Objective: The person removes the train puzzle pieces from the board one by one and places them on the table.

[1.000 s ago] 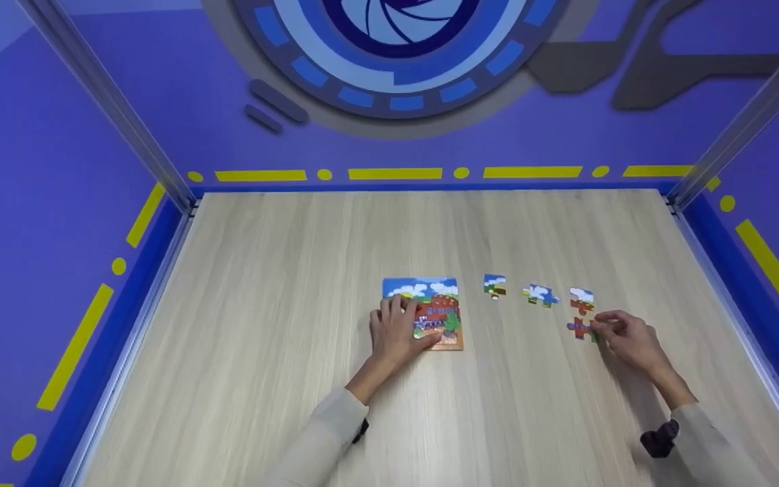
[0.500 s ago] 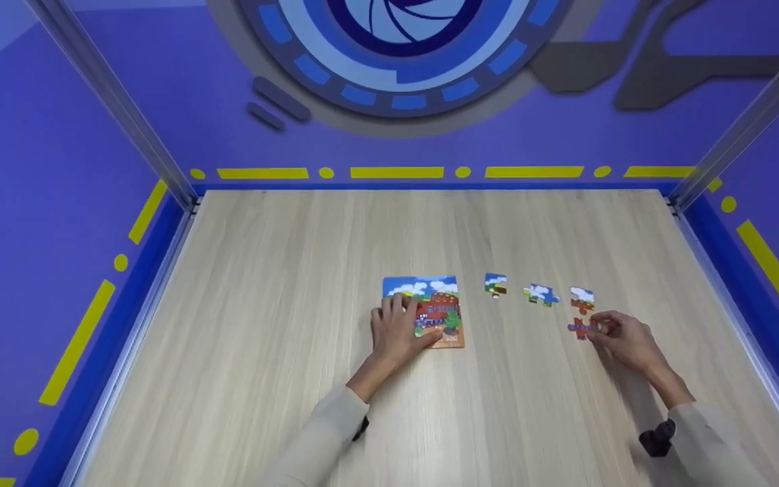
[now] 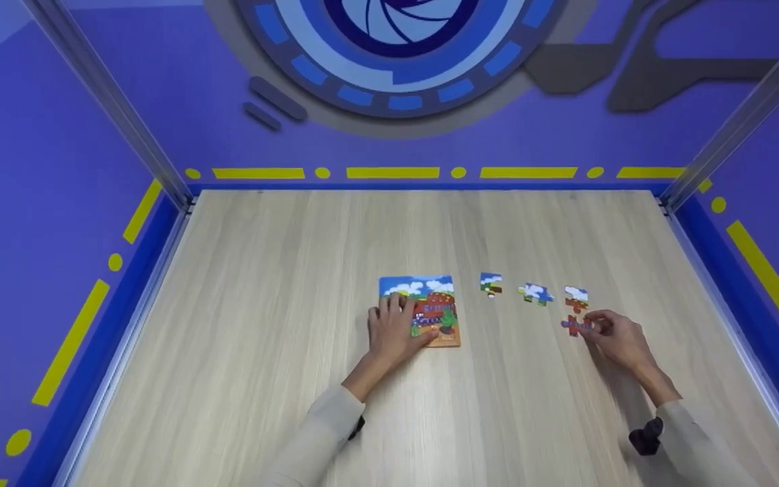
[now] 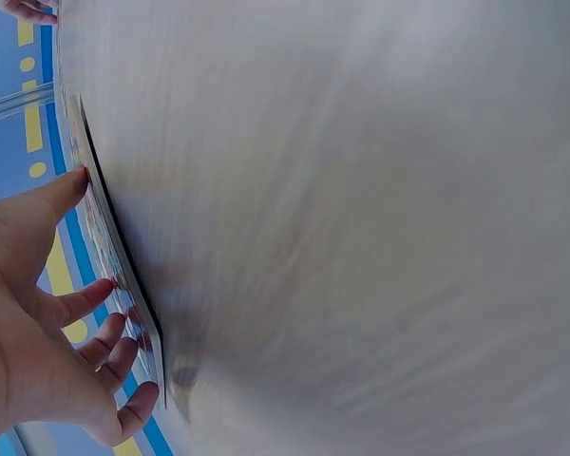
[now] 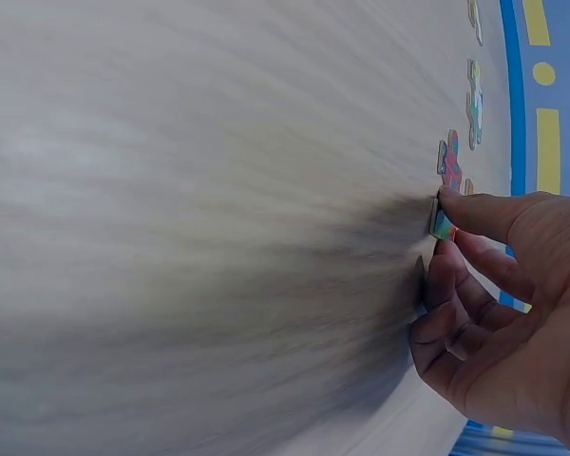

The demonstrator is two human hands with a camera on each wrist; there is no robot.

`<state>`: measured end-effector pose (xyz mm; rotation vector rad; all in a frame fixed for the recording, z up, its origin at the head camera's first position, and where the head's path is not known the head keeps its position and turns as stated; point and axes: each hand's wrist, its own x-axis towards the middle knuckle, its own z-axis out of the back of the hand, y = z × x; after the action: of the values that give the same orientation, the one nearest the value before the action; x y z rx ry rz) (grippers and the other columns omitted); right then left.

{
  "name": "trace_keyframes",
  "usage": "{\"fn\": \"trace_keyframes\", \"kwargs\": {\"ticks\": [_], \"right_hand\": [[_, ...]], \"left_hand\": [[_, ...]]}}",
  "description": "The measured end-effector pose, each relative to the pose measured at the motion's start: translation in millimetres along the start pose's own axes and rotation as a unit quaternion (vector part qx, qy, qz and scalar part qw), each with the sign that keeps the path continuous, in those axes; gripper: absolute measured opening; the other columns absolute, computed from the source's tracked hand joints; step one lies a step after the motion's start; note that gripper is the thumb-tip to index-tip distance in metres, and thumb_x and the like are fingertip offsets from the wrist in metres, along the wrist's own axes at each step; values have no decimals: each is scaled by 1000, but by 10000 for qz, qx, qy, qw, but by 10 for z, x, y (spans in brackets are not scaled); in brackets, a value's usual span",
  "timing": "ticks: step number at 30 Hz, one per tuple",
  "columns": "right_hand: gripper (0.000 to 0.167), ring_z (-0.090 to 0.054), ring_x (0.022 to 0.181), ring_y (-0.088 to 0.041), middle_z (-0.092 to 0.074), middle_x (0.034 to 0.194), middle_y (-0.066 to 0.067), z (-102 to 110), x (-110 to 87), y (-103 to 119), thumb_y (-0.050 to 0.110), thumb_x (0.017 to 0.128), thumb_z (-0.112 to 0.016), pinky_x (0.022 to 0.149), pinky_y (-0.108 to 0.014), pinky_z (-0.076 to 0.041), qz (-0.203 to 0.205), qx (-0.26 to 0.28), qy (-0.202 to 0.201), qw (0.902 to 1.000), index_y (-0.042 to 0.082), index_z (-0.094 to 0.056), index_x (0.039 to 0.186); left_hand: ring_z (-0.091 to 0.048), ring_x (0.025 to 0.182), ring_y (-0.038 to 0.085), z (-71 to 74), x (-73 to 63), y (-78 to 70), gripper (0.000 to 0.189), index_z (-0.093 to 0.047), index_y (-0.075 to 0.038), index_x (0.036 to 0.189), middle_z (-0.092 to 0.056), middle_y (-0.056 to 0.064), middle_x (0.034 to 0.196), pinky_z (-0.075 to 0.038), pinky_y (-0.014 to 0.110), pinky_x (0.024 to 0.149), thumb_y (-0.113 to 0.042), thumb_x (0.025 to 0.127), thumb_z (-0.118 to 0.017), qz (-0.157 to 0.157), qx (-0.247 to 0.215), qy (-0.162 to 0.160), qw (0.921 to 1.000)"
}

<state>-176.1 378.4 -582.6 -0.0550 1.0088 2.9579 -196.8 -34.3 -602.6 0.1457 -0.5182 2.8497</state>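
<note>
My left hand [image 3: 391,331] rests with spread fingers on a picture puzzle board [image 3: 440,297] showing clouds, a red building and a cactus. In the left wrist view, the thumb and fingertips press on the board [image 4: 123,247]. My right hand [image 3: 623,341] pinches a puzzle piece between thumb and fingers. A green and yellow part of that puzzle piece [image 5: 444,226] shows below the thumb in the right wrist view. Right at the fingertips lies a red and purple puzzle piece [image 3: 571,325]; I cannot tell whether the two are one piece.
Right of the board lie a sky-and-green corner piece [image 3: 491,283] and a cloud piece [image 3: 535,293]. A cloud-and-red piece [image 3: 575,296] lies just above the red one. Wood-look table [image 3: 295,270], with blue-purple walls [image 3: 92,203] at the back and sides.
The right fingers now cover a green patch that showed beside them a second ago at the red piece's right end. The left hand stays on the board. The head view has shifted slightly.
</note>
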Motion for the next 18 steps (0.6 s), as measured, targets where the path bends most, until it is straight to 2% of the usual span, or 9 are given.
{"fn": "trace_keyframes", "kwargs": {"ticks": [3, 8, 14, 18], "right_hand": [[33, -52, 74, -9, -69, 95, -18, 19, 8, 7, 13, 96, -70, 58, -20, -40, 0, 13, -2, 10000, -6, -64, 122], [34, -55, 76, -3, -70, 100, -21, 92, 18, 42, 16, 99, -67, 59, -19, -44, -15, 162, 5, 9999, -6, -64, 125], [33, -62, 89, -13, -71, 105, -22, 111, 29, 125, 18, 100, -65, 64, -20, -47, 0, 247, 164, 9996, -4, -65, 125], [33, -65, 88, -13, -73, 103, -21, 73, 35, 199, 18, 100, -65, 65, -20, -48, 97, 441, 234, 9987, -4, -65, 125]], "left_hand": [[-46, 118, 30, 18, -11, 8, 71, -59, -14, 135, -52, 13, 130, -41, 50, 92, -64, 85, -71, -37, 38, -29, 10000], [-45, 118, 33, 24, 6, 53, 63, -61, -11, 131, -52, 15, 127, -39, 52, 92, -56, 88, -72, -142, -401, -44, 9991], [-45, 115, 31, 94, 12, 121, 55, -64, -13, 132, -53, 13, 125, -37, 53, 94, -45, 89, -76, -18, -571, -13, 9984], [-43, 115, 32, 163, -2, 163, 52, -66, -13, 131, -52, 14, 126, -34, 53, 95, -41, 89, -78, 72, -621, 22, 9980]]}}
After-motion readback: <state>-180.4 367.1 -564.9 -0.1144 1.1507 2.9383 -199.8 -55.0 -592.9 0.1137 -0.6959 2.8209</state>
